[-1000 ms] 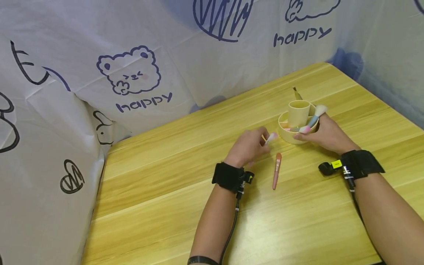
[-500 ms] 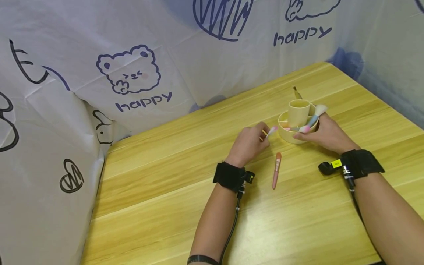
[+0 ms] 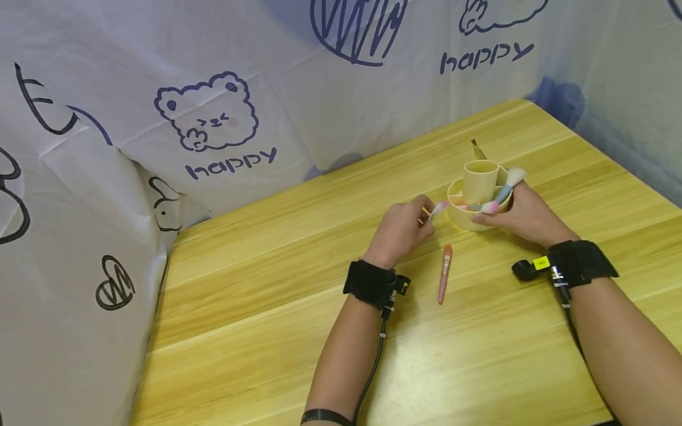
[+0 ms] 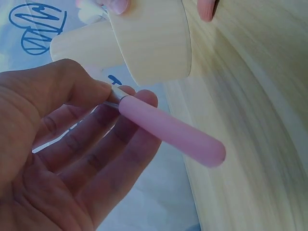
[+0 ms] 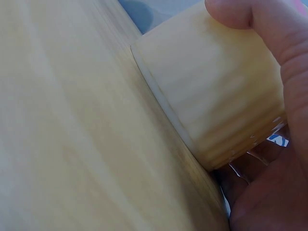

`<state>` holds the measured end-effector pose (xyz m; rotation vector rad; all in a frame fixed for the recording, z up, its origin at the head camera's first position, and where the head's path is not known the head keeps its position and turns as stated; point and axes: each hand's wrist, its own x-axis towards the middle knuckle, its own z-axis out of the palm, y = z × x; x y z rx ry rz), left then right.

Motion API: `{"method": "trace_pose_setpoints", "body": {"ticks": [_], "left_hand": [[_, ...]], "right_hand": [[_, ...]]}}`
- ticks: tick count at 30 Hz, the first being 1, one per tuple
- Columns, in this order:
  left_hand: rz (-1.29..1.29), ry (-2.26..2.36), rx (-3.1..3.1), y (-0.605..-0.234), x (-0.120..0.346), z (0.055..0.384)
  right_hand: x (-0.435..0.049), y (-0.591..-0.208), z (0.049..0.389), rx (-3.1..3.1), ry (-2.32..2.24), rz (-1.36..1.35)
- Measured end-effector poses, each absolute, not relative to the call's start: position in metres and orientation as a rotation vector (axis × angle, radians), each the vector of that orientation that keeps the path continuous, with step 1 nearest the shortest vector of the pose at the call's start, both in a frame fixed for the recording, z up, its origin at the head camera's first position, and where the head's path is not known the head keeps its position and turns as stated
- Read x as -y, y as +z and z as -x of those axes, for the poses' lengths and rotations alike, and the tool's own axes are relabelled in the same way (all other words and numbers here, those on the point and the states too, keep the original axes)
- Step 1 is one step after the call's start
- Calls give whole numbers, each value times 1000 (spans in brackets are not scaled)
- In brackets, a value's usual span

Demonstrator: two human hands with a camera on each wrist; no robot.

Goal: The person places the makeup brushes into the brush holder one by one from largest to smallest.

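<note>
Between thumb and fingertips, my left hand [image 3: 399, 234] pinches a makeup brush [image 4: 173, 132] with a pink handle, by its silver neck. In the head view its white-and-pink bristle tip points toward the cream round organizer [image 3: 466, 221], a short way to the right. My right hand [image 3: 527, 216] grips that organizer from its right side, thumb along the front wall [image 5: 192, 82]. A taller cup [image 3: 479, 188] rises from its middle. Around the cup lie a blue-handled brush with white bristles [image 3: 514, 177] and a pink-tipped brush [image 3: 491, 207]. The organizer's base is at the table surface in the right wrist view.
A pink makeup brush with orange-brown bristles [image 3: 444, 275] lies on the wooden table [image 3: 266, 307] between the forearms. Behind the cup a slim, dark-tipped brush [image 3: 478, 150] shows. White cloth with drawings [image 3: 298, 106] hangs around the table. Cables run along both forearms.
My left hand has risen slightly, and the brush in it has tilted up a little, its tip nearer the organizer. The right hand and organizer stay in place.
</note>
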<state>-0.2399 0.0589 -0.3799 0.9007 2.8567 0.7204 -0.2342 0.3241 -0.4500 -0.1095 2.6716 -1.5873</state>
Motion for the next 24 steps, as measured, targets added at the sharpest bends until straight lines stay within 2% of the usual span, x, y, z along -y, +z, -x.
{"method": "trace_pose_setpoints", "body": {"ticks": [24], "left_hand": [[-975,854,-2960,-382,-60,242]], "right_hand": [[-323,-447,232,-2691,-1569,114]]}}
